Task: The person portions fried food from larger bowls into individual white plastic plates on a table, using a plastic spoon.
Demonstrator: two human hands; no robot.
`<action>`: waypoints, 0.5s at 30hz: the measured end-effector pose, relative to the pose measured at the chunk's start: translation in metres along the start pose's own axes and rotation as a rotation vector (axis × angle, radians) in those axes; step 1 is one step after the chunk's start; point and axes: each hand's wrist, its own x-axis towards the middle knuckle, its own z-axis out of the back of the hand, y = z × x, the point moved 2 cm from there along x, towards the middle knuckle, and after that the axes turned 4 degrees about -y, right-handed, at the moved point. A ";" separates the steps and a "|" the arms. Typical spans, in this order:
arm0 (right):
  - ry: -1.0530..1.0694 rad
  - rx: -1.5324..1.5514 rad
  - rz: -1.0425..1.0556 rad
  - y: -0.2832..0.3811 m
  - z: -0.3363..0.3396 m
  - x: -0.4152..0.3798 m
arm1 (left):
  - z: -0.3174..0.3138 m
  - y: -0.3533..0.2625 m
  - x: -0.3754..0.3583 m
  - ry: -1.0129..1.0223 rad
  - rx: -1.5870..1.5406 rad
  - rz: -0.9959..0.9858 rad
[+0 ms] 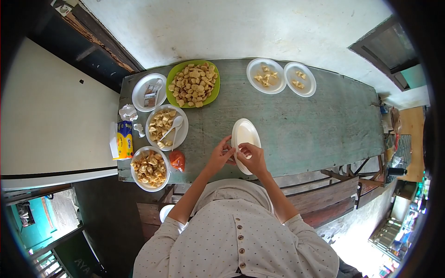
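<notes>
A white plate (247, 132) is tilted up at the table's front edge, and its doubled rim looks like more than one plate nested together. My left hand (221, 155) grips the left rim with bent fingers. Over the plate's near part, my right hand (251, 158) has its fingers curled and pinched at the left rim beside the other hand. Whatever lies between those fingertips is too small to make out. To the left of my hands is a small bag of red-orange sauce or powder (177, 160).
A green plate (217, 92) is heaped with round tan pieces. White plates hold cut pieces (162, 125), fried-looking pieces (150, 169), a few small pieces (266, 78) and packets (150, 95). A yellow-blue tissue pack (124, 140) lies left. The wall (232, 28) borders the table.
</notes>
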 end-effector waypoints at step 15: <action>-0.034 -0.118 -0.015 0.003 0.003 0.000 | -0.007 0.002 -0.003 0.074 -0.004 0.021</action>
